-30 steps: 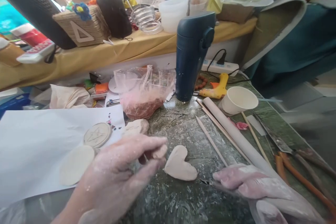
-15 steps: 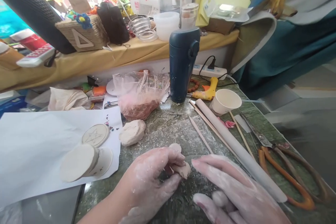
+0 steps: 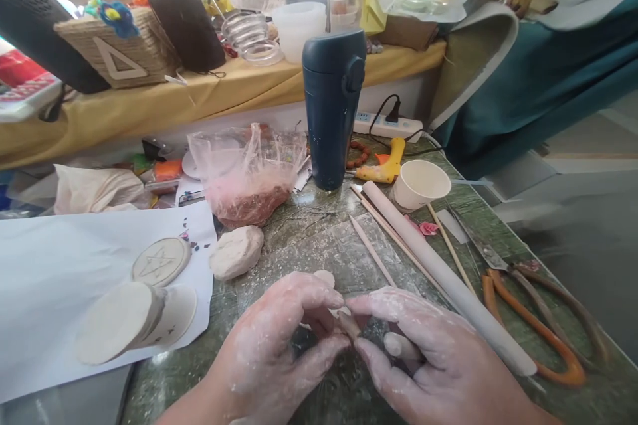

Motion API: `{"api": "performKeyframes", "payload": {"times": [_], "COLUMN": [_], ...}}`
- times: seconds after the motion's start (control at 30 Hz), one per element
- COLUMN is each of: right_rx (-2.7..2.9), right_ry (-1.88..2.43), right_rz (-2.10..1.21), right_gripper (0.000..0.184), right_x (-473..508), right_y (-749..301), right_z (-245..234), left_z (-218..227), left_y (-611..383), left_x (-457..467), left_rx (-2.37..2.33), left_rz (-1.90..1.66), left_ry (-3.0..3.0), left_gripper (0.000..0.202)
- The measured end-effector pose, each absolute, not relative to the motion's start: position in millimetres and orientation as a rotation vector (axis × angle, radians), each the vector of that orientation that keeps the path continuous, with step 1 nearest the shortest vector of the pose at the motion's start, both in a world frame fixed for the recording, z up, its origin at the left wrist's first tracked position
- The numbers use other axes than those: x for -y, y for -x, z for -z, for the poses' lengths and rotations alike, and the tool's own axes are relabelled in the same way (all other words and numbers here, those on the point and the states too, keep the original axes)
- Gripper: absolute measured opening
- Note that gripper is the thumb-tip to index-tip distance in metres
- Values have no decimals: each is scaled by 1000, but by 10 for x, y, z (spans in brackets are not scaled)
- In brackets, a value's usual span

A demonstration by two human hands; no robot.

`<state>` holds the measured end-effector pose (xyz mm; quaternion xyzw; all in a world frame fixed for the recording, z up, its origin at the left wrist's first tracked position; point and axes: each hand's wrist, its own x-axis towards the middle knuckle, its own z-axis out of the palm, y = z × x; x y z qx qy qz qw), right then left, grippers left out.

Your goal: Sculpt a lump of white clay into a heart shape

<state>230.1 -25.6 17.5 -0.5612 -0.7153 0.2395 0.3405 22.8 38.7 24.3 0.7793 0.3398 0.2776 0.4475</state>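
My left hand and my right hand, both dusted white, meet at the near edge of the green table. Their fingers pinch together round the pale heart-shaped clay piece, of which only a top lobe and a sliver between the fingertips show. A lump of white clay lies just beyond my left hand. On the white paper sheet to the left lie a clay disc stamped with a star and two plain clay discs.
A white rolling pin and thin wooden sticks lie right of my hands, then orange-handled scissors. Behind are a paper cup, a yellow glue gun, a dark blue flask and a plastic bag of reddish material.
My right hand has come in from the right and closed with the left over the heart-shaped clay piece, which lay in plain sight on the table a second ago. The view has shifted rightward.
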Motion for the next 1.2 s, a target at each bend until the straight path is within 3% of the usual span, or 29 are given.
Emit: {"api": "performKeyframes", "payload": {"times": [0.17,0.47,0.6,0.67,1.2], "right_rx": [1799,1875,1945,2010,1983], "right_ry": [1632,1772,1713,1653,1777], "right_rz": [-251,-273,-286,-283,-404], "right_gripper": [31,29,27,27,32], "right_x": [280,242,254,266,262], "right_y": [-2365,-2440,-2415,-2397,-2455], "right_z": [-57,-20,5,11,103], "left_z": [-143,-75,-64,-44,31], "left_y": [-237,-179,-164,-169,-182], "left_x": [-397,-507,-470,-436,-531], "left_rx": [-976,-919,-970,-1026,-799], "left_rz": [-718,-680,-530,-435,-571], "left_ry": [-2150,-2420,-2523,-2537,-2555], "left_gripper": [30,25,60,67,56]}}
